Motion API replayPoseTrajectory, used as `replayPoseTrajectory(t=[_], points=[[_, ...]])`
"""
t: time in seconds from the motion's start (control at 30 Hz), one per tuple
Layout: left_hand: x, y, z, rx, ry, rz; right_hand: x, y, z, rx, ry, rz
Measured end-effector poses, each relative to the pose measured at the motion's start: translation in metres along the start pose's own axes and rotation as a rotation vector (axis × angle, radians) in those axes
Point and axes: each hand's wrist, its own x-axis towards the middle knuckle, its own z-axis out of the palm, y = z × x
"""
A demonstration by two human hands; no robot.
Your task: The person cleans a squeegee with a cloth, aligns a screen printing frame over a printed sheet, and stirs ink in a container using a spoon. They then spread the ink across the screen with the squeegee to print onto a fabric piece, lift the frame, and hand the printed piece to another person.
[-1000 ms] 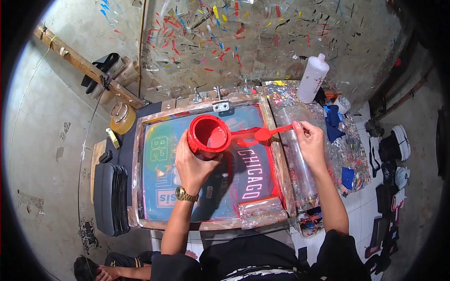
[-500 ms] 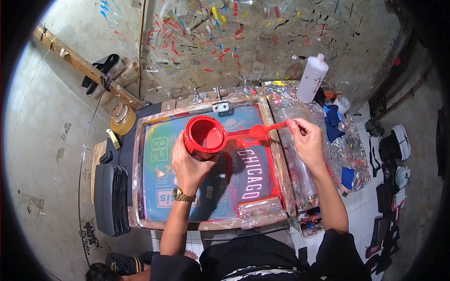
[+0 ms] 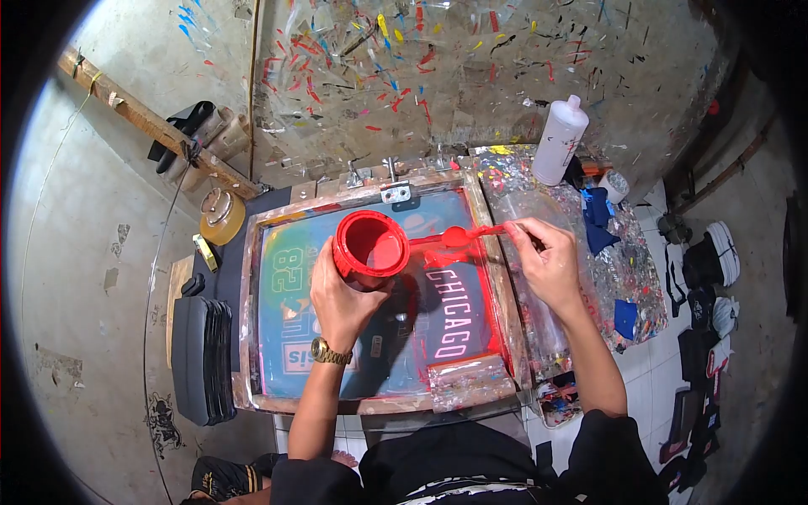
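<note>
My left hand is wrapped round a red-coated tub of red ink, tilted so its open mouth faces me. In my right hand is the handle of a spoon covered in red ink, its bowl just right of the tub. Both are above a wood-framed printing screen with blue-green mesh and several designs. The lettering "CHICAGO" shows on its right part, with wet red ink smeared at its upper end. A squeegee appears to lie across the screen's lower right corner.
A white bottle stands on the paint-spattered table at right, near blue cloth scraps. At left are a jar of yellowish liquid and a stack of dark pads. Hinge clamps hold the screen's far edge. Another person is at lower left.
My right hand and the spoon have shifted slightly left, bringing the spoon's bowl nearer the tub. The left hand and tub have barely moved.
</note>
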Motion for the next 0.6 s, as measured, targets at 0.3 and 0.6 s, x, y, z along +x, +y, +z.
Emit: replayPoseTrajectory(t=[0.3, 0.6], points=[[0.000, 0.004, 0.007, -0.021, -0.007, 0.032, -0.010, 0.001, -0.027, -0.035, -0.009, 0.027], [0.005, 0.013, 0.013, -0.005, -0.059, 0.056, 0.026, -0.032, -0.045, 0.010, 0.023, -0.083]])
